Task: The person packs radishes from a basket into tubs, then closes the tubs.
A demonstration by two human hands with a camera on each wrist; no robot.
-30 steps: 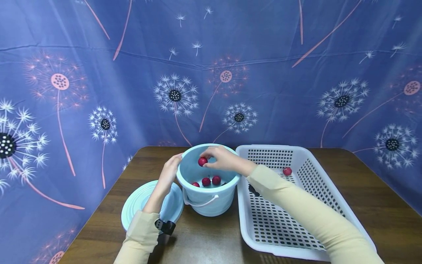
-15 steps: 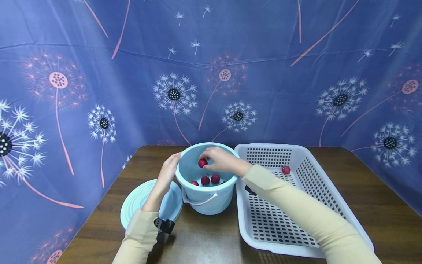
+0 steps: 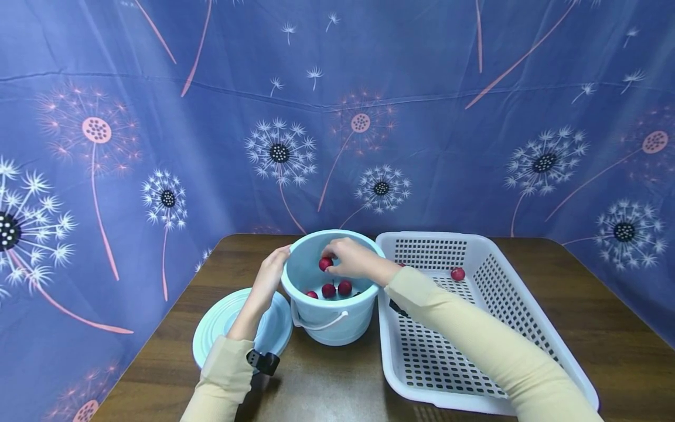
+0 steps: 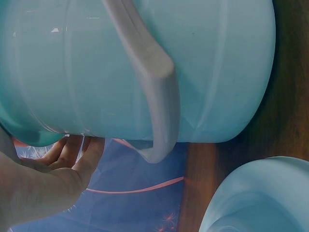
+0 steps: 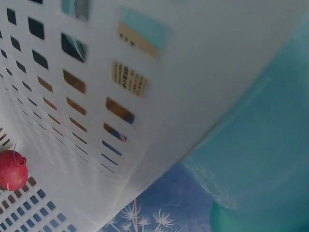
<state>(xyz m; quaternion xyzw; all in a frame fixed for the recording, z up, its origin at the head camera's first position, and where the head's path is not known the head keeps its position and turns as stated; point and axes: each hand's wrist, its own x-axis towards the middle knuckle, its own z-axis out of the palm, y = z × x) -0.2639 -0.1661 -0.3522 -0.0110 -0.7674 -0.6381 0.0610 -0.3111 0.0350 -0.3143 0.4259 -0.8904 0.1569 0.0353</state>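
In the head view my right hand [image 3: 348,258] reaches inside the light-blue bucket [image 3: 329,331], pinching a small round red radish [image 3: 325,264] between thumb and fingers. Below it, several more radishes [image 3: 344,288] lie on the bucket's floor. My left hand [image 3: 270,271] rests against the bucket's left rim. Up close in the left wrist view, the fingers [image 4: 89,157] touch the outer wall near the rim, with the white handle [image 4: 161,96] hanging beside them. The right hand itself is out of sight in the right wrist view.
Right of the bucket stands a white perforated basket [image 3: 387,351] containing a radish [image 3: 457,274]; another radish [image 3: 401,265] peeks out behind my right wrist. A round blue lid [image 3: 216,319] lies at the left, partly under my left forearm. A patterned blue cloth [image 3: 448,146] hangs behind the table.
My right hand has lowered slightly inside the bucket, still pinching the radish. A second radish in the basket now shows past my wrist. The left hand stays at the rim.
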